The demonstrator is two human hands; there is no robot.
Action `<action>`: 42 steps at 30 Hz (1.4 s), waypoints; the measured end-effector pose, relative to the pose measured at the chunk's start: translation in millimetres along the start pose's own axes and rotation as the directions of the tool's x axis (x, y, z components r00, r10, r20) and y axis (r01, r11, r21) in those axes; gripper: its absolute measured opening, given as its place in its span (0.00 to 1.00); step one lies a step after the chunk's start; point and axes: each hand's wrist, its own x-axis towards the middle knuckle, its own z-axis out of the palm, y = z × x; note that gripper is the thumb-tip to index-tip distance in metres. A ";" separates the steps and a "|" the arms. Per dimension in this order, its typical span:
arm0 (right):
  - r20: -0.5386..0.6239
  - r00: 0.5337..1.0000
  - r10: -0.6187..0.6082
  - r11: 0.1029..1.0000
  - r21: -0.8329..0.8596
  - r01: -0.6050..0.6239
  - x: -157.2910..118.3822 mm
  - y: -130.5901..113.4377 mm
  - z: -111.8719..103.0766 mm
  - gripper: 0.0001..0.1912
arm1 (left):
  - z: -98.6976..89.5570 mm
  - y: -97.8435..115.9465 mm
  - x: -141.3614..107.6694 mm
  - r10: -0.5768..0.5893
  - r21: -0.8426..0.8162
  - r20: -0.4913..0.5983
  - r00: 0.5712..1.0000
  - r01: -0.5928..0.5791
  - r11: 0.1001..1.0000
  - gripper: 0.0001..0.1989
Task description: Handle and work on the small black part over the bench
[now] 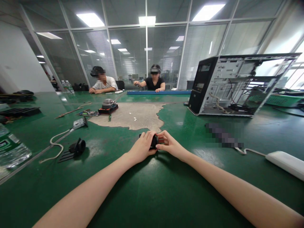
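Observation:
At the middle of the green table, a small black part sits between my two hands, mostly covered by fingers; its kind cannot be made out. My left hand wraps over it from the left, palm down. From the right, the bent fingers and thumb of my right hand grip its right end. To the left lies a black plastic piece with a round collar and several prongs. Beyond my hands, a bare grey-brown patch shows in the green tabletop.
An opened computer case stands at the right, near a white power strip and cable. A cooler fan with heatsink, a metal bracket and a water bottle are on the left. Two people sit across the table.

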 end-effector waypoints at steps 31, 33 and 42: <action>-0.144 0.982 0.125 0.992 -0.012 -0.128 2.0 0.6 4.8 0.15 | 0.4 -0.4 0.1 0.010 -0.001 -0.010 1.000 -0.010 1.000 0.28; -0.095 0.992 0.085 0.996 -0.006 -0.086 0.4 -0.6 4.1 0.16 | 0.2 -0.6 0.0 0.007 0.000 -0.007 1.000 -0.007 1.000 0.28; -0.122 0.992 0.035 0.999 -0.016 -0.037 -1.9 -5.0 5.4 0.12 | 0.3 -0.5 0.0 0.013 -0.016 -0.014 1.000 -0.014 1.000 0.28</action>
